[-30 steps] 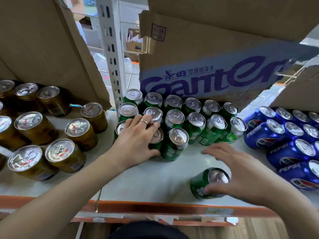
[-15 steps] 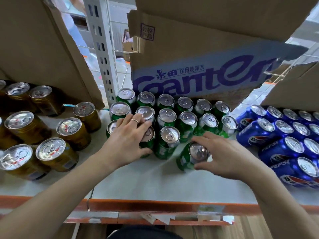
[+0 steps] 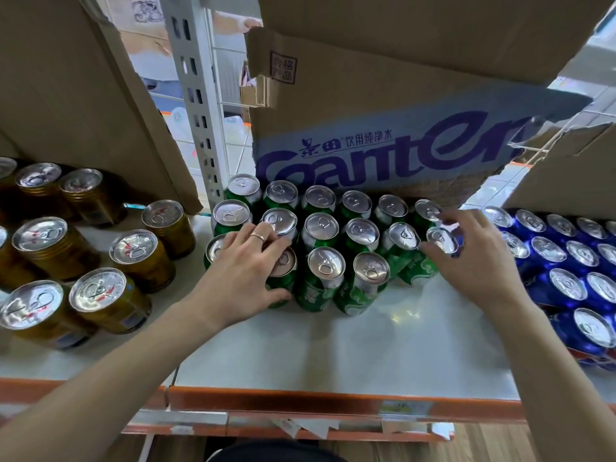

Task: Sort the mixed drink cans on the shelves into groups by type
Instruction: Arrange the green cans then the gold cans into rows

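The green cans (image 3: 321,228) are being kept together in a tight block at the middle of the white shelf (image 3: 333,355), standing upright in rows just in front of the printed cardboard box (image 3: 383,151). The left hand (image 3: 243,275) is being laid over the front left corner of this block, its fingers spread and nearly straight across two can tops, a ring being worn on one finger, while the thumb is being pressed against the side of the front can there; nothing is being gripped by it. The right hand (image 3: 473,258) is being held against the right edge of the block, its fingers curled around the end green can (image 3: 441,241) of the middle row, whose silver top is showing between fingertips and thumb. The gold cans (image 3: 136,258) are being kept as a looser group on the left of the shelf, well apart from the green ones, and the blue cans (image 3: 566,278) are being kept packed on the right, just beside the right wrist. The orange front rail (image 3: 300,400) is being seen along the shelf's near edge.
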